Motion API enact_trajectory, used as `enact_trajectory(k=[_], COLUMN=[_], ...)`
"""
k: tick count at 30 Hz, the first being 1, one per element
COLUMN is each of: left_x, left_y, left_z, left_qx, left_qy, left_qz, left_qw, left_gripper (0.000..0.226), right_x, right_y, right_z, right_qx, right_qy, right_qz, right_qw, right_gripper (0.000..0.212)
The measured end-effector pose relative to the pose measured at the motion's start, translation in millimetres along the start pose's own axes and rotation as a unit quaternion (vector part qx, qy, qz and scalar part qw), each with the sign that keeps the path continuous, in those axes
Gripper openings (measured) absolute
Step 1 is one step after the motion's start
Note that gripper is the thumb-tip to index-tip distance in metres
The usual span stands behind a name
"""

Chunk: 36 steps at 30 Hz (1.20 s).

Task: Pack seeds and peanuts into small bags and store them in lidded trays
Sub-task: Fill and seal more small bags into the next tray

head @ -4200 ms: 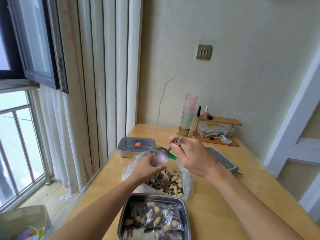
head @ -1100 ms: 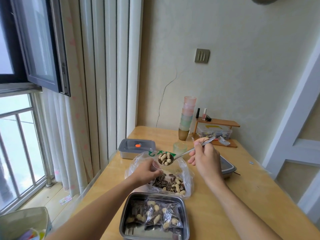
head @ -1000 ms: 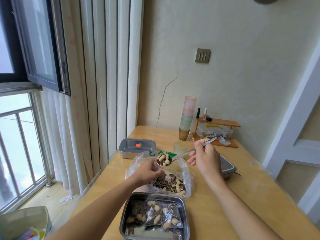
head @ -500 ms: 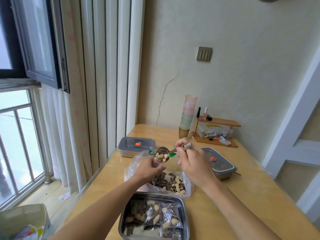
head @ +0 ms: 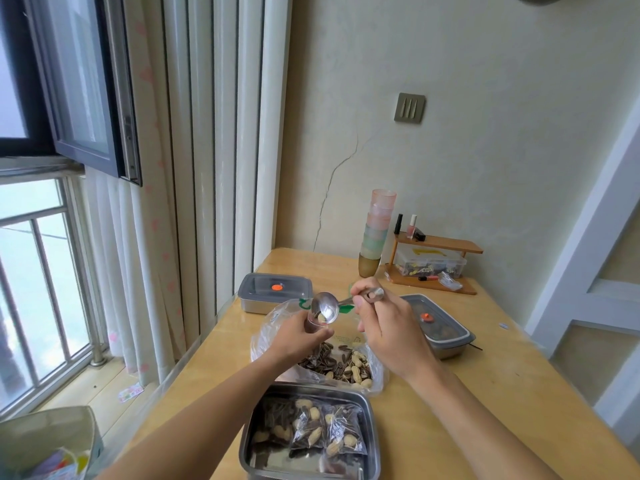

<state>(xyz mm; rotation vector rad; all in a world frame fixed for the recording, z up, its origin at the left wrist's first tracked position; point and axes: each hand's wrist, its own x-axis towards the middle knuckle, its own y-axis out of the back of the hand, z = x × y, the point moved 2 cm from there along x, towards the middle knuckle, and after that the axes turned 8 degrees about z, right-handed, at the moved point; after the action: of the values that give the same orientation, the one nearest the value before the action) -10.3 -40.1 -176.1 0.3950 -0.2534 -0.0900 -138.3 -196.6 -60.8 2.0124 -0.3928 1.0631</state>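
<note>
My right hand grips the handle of a metal spoon, tipped steeply with its bowl facing me. One peanut clings at the spoon's lower edge. My left hand holds a small clear bag right under the spoon; most of the bag is hidden by my fingers. Below both hands lies a large clear plastic bag of sunflower seeds and peanuts. Nearest me sits an open steel tray holding several filled small bags.
A lidded steel tray with an orange dot stands at the back left, another lidded tray at the right. Stacked plastic cups and a small wooden shelf stand by the wall. The table's left edge runs along the curtain.
The spoon, loaded with peanuts and seeds half a second ago, has tipped over the small bag and now looks almost empty. My left hand stays in place.
</note>
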Motion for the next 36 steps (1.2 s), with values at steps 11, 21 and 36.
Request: enact_trajectory(k=[11, 21, 36], left_x=[-3.1, -2.0, 8.8], left_y=[6.3, 15.3, 4.1], left_z=[-3.2, -13.3, -12.9], left_qx=[-0.008, -0.083, -0.122], left_qy=[-0.012, -0.007, -0.031], left_qz=[-0.001, -0.025, 0.013], left_qw=[1.000, 0.996, 0.992], left_gripper=[0.033, 0.043, 0.027], right_x=[-2.8, -39.0, -46.1], right_y=[5.2, -21.1, -37.8], right_z=[13.7, 100.7, 120.2], right_qx=[0.035, 0.185, 0.209], right_qy=[-0.090, -0.542, -0.532], right_qz=[0.038, 0.137, 0.159], right_qw=[0.995, 0.808, 0.805], right_gripper=[0.015, 0.022, 0.038])
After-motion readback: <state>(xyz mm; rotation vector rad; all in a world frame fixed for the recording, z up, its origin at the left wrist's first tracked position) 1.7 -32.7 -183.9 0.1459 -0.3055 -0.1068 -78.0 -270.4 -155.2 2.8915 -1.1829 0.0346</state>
